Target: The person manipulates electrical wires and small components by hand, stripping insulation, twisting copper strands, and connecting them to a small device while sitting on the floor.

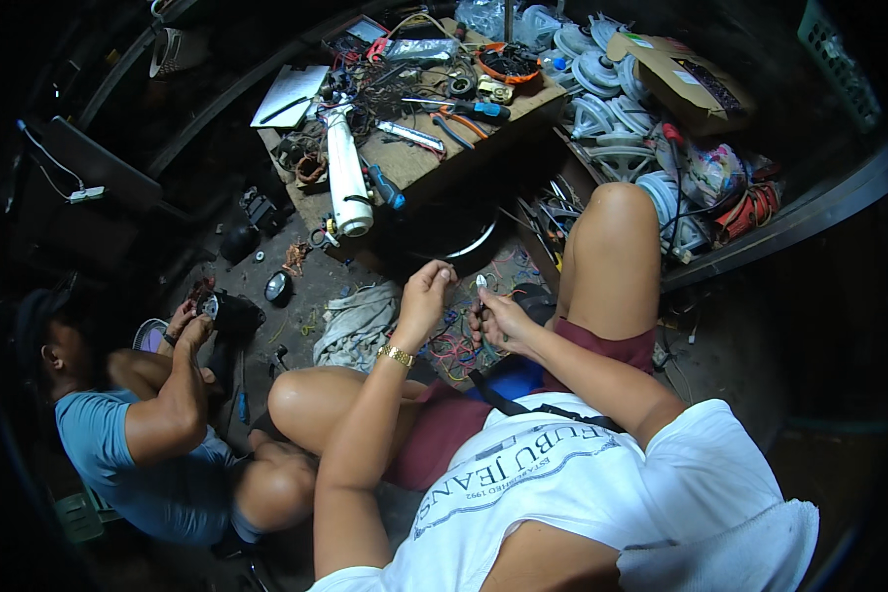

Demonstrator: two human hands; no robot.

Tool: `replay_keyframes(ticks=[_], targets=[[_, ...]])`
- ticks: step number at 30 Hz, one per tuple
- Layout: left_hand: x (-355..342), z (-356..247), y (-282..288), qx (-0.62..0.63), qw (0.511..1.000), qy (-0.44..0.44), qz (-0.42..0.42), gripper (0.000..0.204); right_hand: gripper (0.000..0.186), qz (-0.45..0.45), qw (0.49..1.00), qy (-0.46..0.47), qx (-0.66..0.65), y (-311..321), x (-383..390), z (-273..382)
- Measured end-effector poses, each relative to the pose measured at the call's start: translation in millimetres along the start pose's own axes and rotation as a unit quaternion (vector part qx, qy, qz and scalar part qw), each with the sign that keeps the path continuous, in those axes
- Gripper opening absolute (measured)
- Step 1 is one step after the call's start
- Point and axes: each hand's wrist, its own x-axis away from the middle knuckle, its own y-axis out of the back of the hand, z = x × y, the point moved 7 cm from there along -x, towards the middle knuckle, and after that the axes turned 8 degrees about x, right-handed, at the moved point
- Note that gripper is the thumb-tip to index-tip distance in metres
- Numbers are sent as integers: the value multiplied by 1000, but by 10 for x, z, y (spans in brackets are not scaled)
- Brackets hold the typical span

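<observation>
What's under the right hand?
Below the right hand, tangled coloured wires lie on the floor. A small white-tipped item pokes from its grip; the hand hides the rest of it and whatever lies directly beneath.

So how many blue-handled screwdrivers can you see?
3 screwdrivers visible: one beside the pliers on the table, one at the table's front edge near the white cylinder, one on the floor near the co-worker. Clutter may hide more.

Cool light brightens the desk (419, 168) at upper centre and the white shirt (622, 493) at lower right; deep shadow blackens the corners, and straight edges bow near the rim.
</observation>
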Motion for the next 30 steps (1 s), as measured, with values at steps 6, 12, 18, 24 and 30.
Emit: replay_keyframes(ticks=[6,12,18,24,30], targets=[[-105,-185,388,141,988,46,-44,16,33,49,645,-42,762,180,-211,89],[-122,-379,519,71,996,-21,-47,14,45,-87,518,6,851,-527,-535,1335],[-237,-330,582,89,991,-53,-84,12,39,-30,589,91,802,-1103,-1288,2302],[-214,-445,588,136,984,-88,-81,10,49,-42,467,359,807,-1524,-1015,2366],[-157,-683,430,168,976,-124,-63,12,24,116,792,226,555,-1383,-317,1776]])
